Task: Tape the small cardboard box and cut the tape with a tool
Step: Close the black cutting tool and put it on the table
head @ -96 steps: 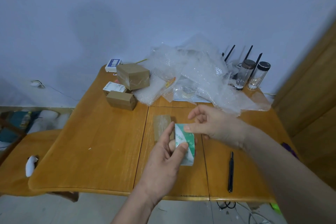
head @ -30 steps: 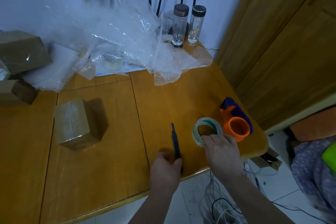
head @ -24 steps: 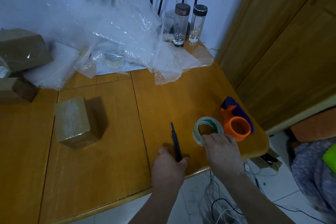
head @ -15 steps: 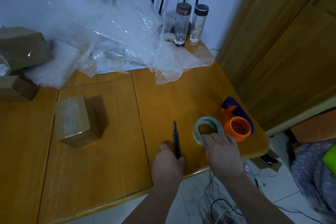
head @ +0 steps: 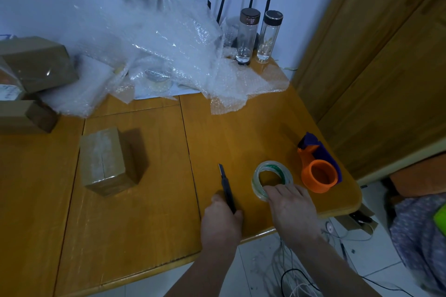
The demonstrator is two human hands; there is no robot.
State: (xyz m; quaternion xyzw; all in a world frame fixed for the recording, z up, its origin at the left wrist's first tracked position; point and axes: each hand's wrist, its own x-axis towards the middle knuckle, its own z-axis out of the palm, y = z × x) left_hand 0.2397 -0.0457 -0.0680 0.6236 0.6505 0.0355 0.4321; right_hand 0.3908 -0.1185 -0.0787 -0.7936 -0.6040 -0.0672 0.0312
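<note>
The small cardboard box [head: 106,160] stands on the wooden table [head: 144,224], left of centre, its top flaps meeting in a seam. A slim black utility knife [head: 225,184] lies near the table's front edge; my left hand [head: 222,222] is closed around its near end. To the right, a roll of clear tape [head: 271,177] with a green inner edge rests on the table, and my right hand [head: 289,207] grips its near rim with the fingertips.
An orange and purple tape dispenser [head: 317,169] sits at the table's right edge. Bubble wrap [head: 169,55] covers the back, with two glass bottles [head: 258,36] behind it. More cardboard boxes [head: 33,65] are stacked at far left. Cables lie on the floor below.
Earlier both hands held a green-and-white packet over the table centre. My view has turned right; the left hand has closed on the knife and the right hand on the tape roll.
</note>
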